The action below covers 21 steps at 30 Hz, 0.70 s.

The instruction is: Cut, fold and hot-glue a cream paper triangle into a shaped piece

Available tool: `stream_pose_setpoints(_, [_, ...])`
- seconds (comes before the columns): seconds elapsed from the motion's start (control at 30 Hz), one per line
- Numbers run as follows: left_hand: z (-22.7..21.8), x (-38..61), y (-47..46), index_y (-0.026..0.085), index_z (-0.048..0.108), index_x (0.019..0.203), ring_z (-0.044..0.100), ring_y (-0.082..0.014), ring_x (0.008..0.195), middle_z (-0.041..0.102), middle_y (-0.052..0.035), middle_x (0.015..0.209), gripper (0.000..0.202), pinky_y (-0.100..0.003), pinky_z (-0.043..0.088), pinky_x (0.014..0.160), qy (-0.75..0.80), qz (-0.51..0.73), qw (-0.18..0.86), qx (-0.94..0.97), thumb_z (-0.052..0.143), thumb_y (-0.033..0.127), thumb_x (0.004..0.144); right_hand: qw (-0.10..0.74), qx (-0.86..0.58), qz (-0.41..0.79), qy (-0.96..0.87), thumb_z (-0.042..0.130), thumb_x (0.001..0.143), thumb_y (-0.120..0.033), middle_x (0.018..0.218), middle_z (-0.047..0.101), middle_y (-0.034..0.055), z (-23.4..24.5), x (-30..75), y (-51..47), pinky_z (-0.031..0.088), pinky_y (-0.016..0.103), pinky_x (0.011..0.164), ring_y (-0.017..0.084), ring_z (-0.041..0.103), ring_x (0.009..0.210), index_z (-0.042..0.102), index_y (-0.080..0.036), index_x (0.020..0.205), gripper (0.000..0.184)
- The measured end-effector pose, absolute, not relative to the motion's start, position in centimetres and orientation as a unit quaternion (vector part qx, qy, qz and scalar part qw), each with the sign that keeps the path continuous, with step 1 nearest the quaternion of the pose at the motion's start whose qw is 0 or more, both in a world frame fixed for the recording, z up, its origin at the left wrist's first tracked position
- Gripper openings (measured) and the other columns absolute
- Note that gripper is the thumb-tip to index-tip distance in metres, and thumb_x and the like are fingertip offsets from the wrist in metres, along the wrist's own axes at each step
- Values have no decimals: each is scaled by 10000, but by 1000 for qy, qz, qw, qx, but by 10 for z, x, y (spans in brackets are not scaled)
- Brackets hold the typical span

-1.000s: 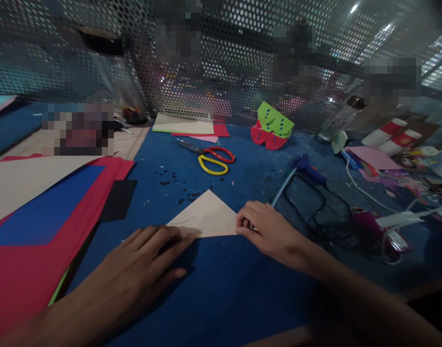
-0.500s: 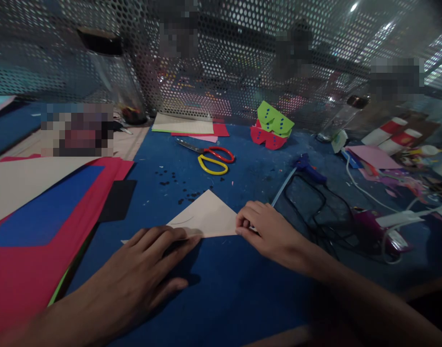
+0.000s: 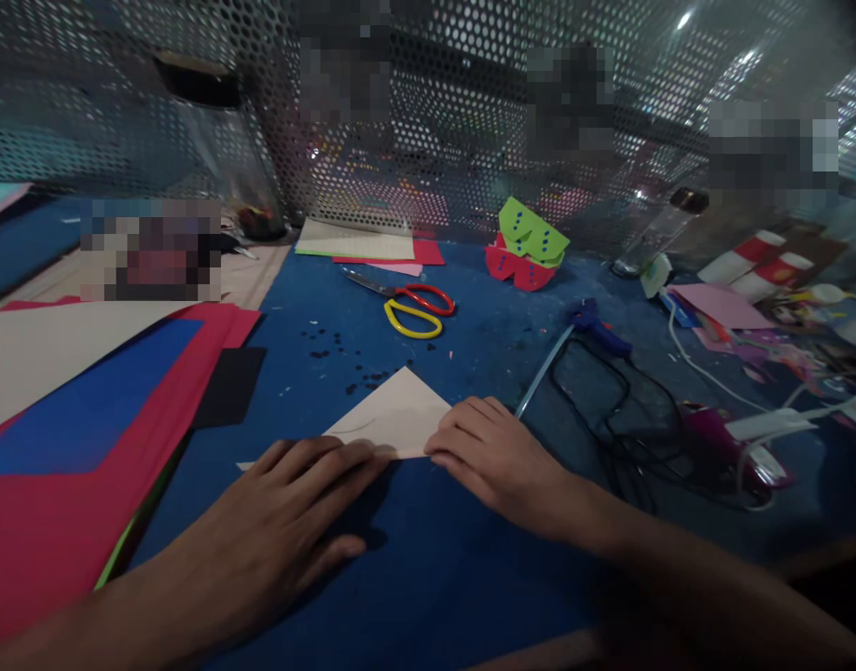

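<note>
On the blue surface (image 3: 442, 578) before us lies a cream triangular paper sheet (image 3: 406, 410); our left hand (image 3: 288, 508) rests loosely spread on its lower edge, our right hand (image 3: 498, 457) half-curls over its right end, whether pinching we cannot tell.

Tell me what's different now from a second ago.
The right hand has moved left along the near edge of the cream paper, toward its middle. Nothing was visibly picked up or let go. The left hand stays on the paper; the scissors lie unmoved.
</note>
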<state>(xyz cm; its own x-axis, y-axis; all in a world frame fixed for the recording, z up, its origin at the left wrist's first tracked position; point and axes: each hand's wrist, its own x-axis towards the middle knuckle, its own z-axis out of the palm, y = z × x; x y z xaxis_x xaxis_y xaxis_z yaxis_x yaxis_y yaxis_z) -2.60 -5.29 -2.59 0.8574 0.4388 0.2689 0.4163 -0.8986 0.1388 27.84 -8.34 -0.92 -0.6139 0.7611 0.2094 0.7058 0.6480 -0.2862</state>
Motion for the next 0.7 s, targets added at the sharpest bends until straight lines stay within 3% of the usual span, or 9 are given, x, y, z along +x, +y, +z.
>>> stream_pose_setpoints(0.7, [-28,-21,-52,288,539,1561,584,-266,1150,696,-25,1398,557,-406,411,953,227,136,13,964,550,559,1074,124,-374,20,-919,505,1118,-174,1094,706,73,-13,278,-84,380,359,831,215,587,991,656,-189,1306,242])
